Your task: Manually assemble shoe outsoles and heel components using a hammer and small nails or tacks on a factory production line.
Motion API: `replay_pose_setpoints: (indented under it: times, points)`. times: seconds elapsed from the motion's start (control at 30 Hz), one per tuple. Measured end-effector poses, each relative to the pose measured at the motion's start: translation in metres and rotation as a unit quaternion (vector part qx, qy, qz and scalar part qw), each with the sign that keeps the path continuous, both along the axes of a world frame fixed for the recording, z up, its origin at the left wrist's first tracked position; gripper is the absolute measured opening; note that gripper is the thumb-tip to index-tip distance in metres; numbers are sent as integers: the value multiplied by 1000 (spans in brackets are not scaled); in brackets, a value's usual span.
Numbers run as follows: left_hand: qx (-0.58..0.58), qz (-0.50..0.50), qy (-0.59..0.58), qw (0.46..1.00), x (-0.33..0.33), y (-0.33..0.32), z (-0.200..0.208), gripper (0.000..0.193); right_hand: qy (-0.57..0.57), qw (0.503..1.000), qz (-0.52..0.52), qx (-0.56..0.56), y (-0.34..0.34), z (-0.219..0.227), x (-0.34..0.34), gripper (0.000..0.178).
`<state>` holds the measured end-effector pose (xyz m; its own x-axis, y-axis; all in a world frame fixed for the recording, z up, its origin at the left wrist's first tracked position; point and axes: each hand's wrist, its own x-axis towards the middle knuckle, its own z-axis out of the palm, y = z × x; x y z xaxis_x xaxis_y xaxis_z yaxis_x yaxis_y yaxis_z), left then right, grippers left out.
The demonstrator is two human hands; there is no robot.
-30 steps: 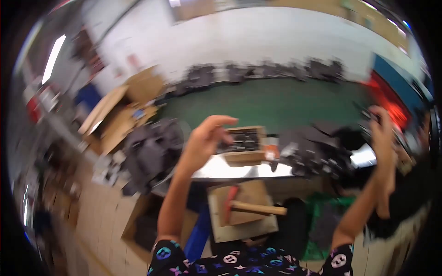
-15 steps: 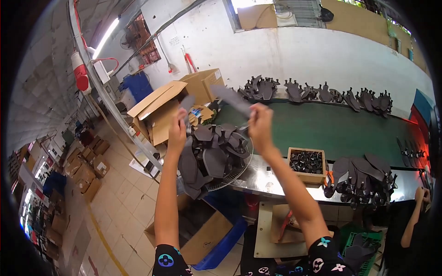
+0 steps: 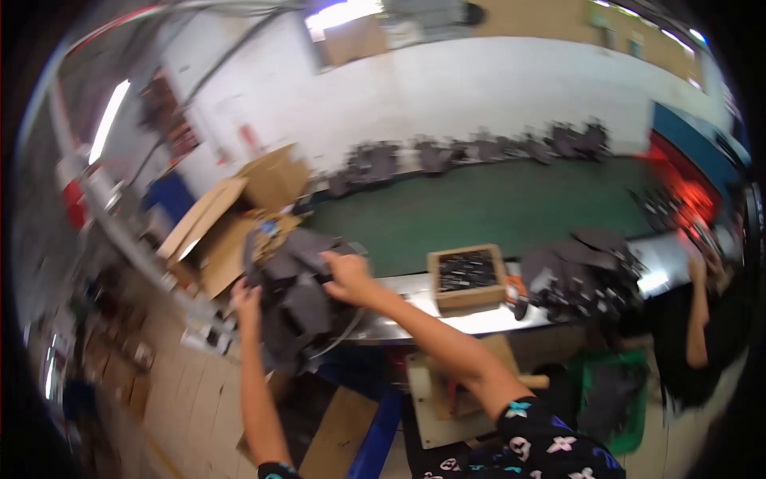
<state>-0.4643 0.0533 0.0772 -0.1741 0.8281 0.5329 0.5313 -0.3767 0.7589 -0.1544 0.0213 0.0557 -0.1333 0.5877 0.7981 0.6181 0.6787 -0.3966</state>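
Observation:
Dark grey shoe soles with black fittings lie heaped in a round wire basket (image 3: 352, 323) at the table's left end. At the heap's left side my left hand (image 3: 246, 298) is closed on the edge of a grey sole (image 3: 252, 257). My right hand (image 3: 349, 278) reaches over the heap from the right, its fingers closed on another grey sole (image 3: 306, 249). Motion blur hides the exact fingertips. Right of the basket, a small wooden box (image 3: 467, 298) holds many little black parts.
Orange-handled pliers (image 3: 517, 297) lie between the box and another pile of soles (image 3: 578, 267). Behind runs a green conveyor belt (image 3: 479, 203) with soles along its far edge. Open cardboard boxes (image 3: 215, 239) stand left. A co-worker's hand (image 3: 704, 267) is at far right.
Both hands have come down from above the basket onto the heap, bringing the raised soles with them. The view has swung to the right.

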Motion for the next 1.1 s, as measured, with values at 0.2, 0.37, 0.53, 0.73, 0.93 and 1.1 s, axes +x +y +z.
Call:
replay_pose_setpoints:
  times: [0.2,0.37,0.53,0.73,0.93,1.1]
  points:
    - [-113,-108,-44,987,-28,71,-38,59,67,981,167,-79,6,-31,69,87]
    - [-108,34,-55,992,-103,48,-21,53,48,968,195,-150,-73,2,109,62]
    - [12,19,53,998,-101,7,-2,38,107,984,-1,-139,-220,-24,253,38]
    - [250,191,90,945,108,-141,32,41,33,841,-523,-138,-396,-50,454,51]
    - [218,-300,213,904,335,-219,76,25,-161,855,-477,-126,-382,-99,501,76]
    - [127,-530,270,793,541,-259,45,32,-29,858,-503,-100,-381,-93,490,78]
